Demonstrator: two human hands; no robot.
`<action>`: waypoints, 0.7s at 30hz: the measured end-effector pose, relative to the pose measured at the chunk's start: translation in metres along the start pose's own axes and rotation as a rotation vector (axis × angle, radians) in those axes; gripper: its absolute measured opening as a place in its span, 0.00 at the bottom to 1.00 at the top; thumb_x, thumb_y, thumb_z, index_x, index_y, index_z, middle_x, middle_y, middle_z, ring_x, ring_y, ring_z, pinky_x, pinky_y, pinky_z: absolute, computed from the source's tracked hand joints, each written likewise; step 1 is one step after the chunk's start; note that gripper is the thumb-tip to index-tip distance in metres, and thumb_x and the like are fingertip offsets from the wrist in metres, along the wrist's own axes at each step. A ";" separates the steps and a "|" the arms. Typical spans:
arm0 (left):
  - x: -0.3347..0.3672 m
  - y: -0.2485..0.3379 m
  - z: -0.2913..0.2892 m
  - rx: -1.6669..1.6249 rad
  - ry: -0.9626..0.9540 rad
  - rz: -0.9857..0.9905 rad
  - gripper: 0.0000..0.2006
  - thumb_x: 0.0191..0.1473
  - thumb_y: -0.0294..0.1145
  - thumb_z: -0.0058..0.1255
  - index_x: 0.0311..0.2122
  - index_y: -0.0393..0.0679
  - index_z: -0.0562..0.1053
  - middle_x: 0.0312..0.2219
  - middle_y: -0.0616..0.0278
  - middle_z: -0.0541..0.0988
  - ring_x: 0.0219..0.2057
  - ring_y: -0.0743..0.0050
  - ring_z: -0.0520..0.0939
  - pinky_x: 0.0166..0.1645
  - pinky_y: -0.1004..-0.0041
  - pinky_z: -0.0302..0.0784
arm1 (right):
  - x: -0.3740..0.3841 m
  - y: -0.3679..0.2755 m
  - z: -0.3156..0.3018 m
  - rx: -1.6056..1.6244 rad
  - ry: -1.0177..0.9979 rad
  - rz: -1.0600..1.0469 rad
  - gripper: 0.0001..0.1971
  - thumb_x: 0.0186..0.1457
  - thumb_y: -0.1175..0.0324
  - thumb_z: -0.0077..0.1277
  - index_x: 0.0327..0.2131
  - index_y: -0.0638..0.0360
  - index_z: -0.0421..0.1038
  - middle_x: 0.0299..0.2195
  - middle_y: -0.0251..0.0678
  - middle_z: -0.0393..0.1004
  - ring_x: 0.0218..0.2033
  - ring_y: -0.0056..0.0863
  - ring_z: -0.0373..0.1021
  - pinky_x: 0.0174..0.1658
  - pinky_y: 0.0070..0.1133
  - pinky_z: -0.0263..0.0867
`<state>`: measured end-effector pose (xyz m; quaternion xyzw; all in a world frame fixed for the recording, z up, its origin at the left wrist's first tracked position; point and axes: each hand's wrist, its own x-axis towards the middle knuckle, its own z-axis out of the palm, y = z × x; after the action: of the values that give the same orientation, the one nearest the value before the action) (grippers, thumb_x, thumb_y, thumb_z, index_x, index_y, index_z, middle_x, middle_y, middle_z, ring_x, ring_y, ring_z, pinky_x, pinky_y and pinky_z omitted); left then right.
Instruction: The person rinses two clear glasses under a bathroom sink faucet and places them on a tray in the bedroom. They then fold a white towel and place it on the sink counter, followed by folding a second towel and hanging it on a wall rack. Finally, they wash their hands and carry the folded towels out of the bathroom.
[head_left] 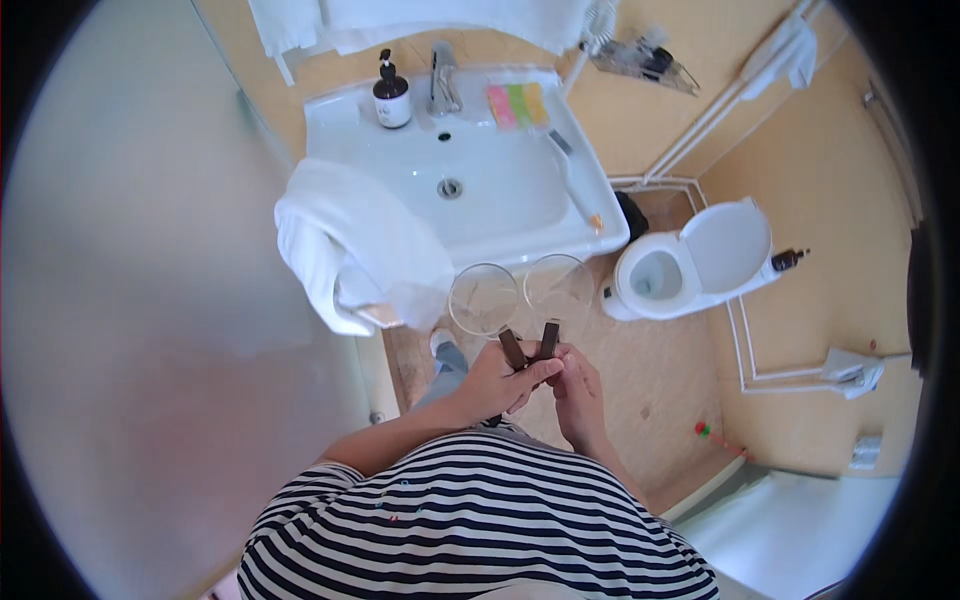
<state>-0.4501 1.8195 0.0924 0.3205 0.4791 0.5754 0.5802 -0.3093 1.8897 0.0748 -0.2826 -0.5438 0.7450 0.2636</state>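
Note:
In front of my body, two dark brown bar-shaped handles stick up from my fingers, a left handle (512, 349) and a right handle (549, 339). Beyond them are two clear round shapes, a left ring (452, 303) and a right ring (590, 300), each seemingly joined to a handle; whether they are hoops or glass vessels I cannot tell. My left hand (488, 383) is closed round the handles, its thumb reaching across toward the right. Close against it, my right hand (580, 392) has bent fingers pressed at the right handle's lower end, partly hiding it.
Ahead stands a white washbasin (520, 245) with a faucet (443, 80), a dark pump bottle (391, 92) and a pastel striped cloth or sponge (517, 105). A white towel (350, 220) drapes over its left side. At right is a toilet (655, 275) with its lid raised. Frosted glass (150, 250) runs along the left.

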 end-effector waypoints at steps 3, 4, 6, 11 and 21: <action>0.048 0.023 -0.034 0.019 0.040 0.048 0.11 0.57 0.35 0.49 0.34 0.36 0.74 0.13 0.69 0.68 0.10 0.87 0.66 0.13 0.81 0.56 | 0.068 -0.012 -0.001 -0.055 -0.086 0.015 0.16 0.63 0.61 0.37 0.43 0.66 0.66 0.30 0.32 0.71 0.31 0.18 0.66 0.35 0.17 0.63; 0.063 0.032 -0.046 0.038 0.070 0.049 0.12 0.57 0.36 0.49 0.33 0.36 0.74 0.12 0.69 0.68 0.10 0.87 0.66 0.13 0.82 0.55 | 0.092 -0.017 0.000 -0.078 -0.117 0.039 0.16 0.63 0.62 0.37 0.43 0.67 0.65 0.30 0.33 0.71 0.30 0.18 0.66 0.35 0.17 0.64; 0.092 0.047 -0.074 0.018 0.102 0.010 0.12 0.57 0.37 0.49 0.31 0.37 0.74 0.11 0.69 0.68 0.09 0.86 0.66 0.13 0.82 0.55 | 0.134 -0.032 0.004 -0.141 -0.144 0.064 0.15 0.62 0.64 0.40 0.44 0.67 0.65 0.30 0.34 0.71 0.30 0.18 0.67 0.34 0.17 0.65; 0.167 0.044 -0.140 -0.007 0.193 -0.062 0.14 0.56 0.39 0.51 0.31 0.36 0.74 0.12 0.68 0.69 0.10 0.85 0.69 0.13 0.82 0.57 | 0.212 -0.037 -0.003 -0.380 0.015 -0.011 0.11 0.58 0.70 0.47 0.42 0.67 0.68 0.30 0.34 0.73 0.28 0.17 0.68 0.32 0.16 0.66; 0.262 -0.017 -0.201 -0.047 0.466 -0.081 0.09 0.53 0.31 0.53 0.33 0.34 0.74 0.18 0.66 0.71 0.14 0.80 0.74 0.14 0.81 0.62 | 0.376 -0.089 0.020 -0.171 -0.273 0.010 0.15 0.58 0.66 0.46 0.45 0.67 0.67 0.35 0.39 0.73 0.30 0.23 0.70 0.36 0.20 0.65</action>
<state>-0.6621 2.0362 -0.0394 0.1460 0.5991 0.6209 0.4840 -0.5796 2.1640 0.1146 -0.2030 -0.6345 0.7287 0.1586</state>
